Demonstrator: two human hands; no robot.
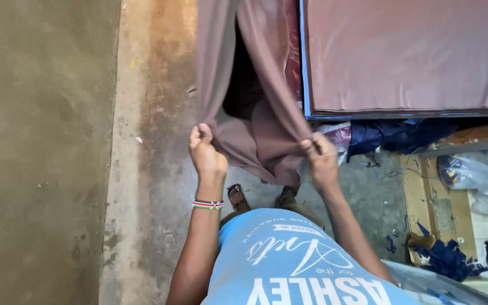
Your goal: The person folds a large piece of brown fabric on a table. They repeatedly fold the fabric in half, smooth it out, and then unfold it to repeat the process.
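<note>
Two hands hold the same piece of mauve-brown cloth [258,121], and both are ours: our left hand [205,151] is clenched on one edge of it, our right hand [322,158] is clenched on the other, knuckles up, with the fabric sagging in a shallow pouch between them. From our hands the cloth runs straight ahead and upward in the head view, so its long axis lies away from us, toward the top of the picture, where two gathered folds rise and part around a dark gap. We cannot tell where its far end is fixed, since it passes out of view. Neither hand is clearly nearer to the fabric; both grip it at about the same level, well apart across its width. Just to the right of the hanging cloth lies a flat stack of fabric [408,56] of the same colour, its blue-edged side close beside the right fold, though we cannot say whether they touch. Below our hands we see our sandalled feet [237,196] on the concrete floor [142,169]. On our left wrist sits a beaded bracelet [208,204]. Dark blue scraps [450,257] lie well off to the right.
</note>
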